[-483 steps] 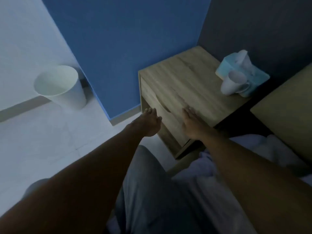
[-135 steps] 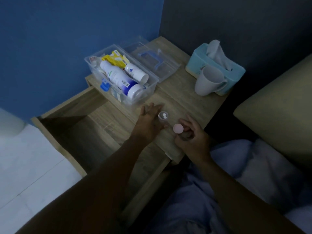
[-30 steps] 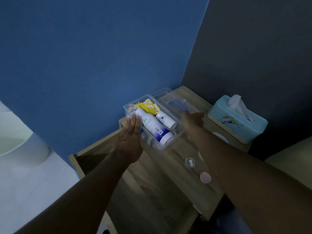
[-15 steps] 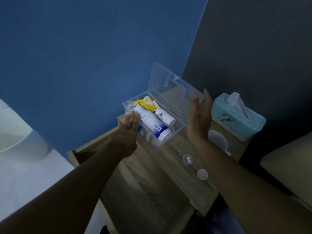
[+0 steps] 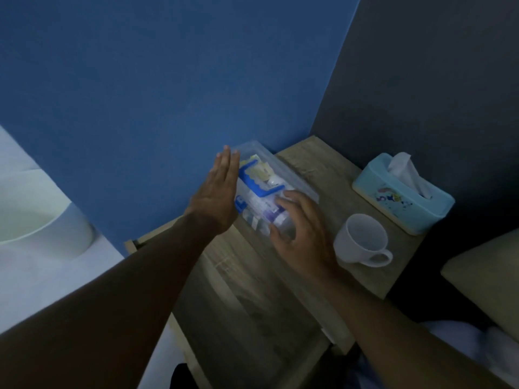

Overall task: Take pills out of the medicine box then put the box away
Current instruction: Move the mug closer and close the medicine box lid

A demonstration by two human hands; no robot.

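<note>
The blue wall fills the upper left of the frame and a darker wall the upper right. Below them, from centre to lower right, runs the wooden counter, a bedside cabinet with its drawer pulled open toward the bottom of the frame.

At centre sits the medicine box, clear plastic, on the counter against the blue wall. Half a second ago its lid stood upright on its hinge; now the lid lies flat over the contents, the blue handle on top. Judging by that, the pill-taking part is over and the putting-away has begun, the open drawer being the likely place.

The left hand lies flat along the box's left side, fingers straight and together, gripping nothing. The right hand spreads over the near right end of the lid, fingers splayed and pressing rather than clasping.

To the right stand a white mug and, in the far corner, a teal tissue box.

The small pill cup and pink cap seen earlier on the counter do not show; the right forearm probably covers that spot. Whether the lid's latch has caught cannot be told. The dim light blurs the bottles inside. A white bin is cut off at the left edge.
</note>
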